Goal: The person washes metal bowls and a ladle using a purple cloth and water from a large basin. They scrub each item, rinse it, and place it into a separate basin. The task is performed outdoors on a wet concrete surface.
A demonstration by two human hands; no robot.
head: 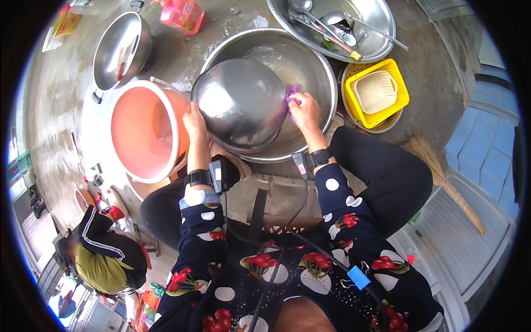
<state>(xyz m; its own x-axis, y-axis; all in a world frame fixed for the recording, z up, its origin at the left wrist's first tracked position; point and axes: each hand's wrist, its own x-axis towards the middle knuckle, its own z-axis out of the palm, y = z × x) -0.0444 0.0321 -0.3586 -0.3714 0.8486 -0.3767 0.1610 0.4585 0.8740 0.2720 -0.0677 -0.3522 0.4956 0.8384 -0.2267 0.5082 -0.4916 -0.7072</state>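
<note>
A stainless steel basin (240, 99) is tilted over a larger metal washbasin (332, 83), with its rounded underside facing up. My left hand (196, 123) grips its rim on the left. On the opposite side, my right hand (306, 111) holds a crumpled purple cloth (293, 92) against the steel. Murky, shallow water (286, 54) shows inside the washbasin beyond the tilted one. The thumb and fingers of my left hand that wrap behind the rim are partly hidden.
Left stand a pink bucket (141, 128) and a two-handled wok (120, 50). A metal basin of ladles (381, 25), a yellow plastic basket (402, 91) and a straw broom (448, 186) are right. A red detergent jug (182, 16) stands ahead; another person (108, 261) sits lower left.
</note>
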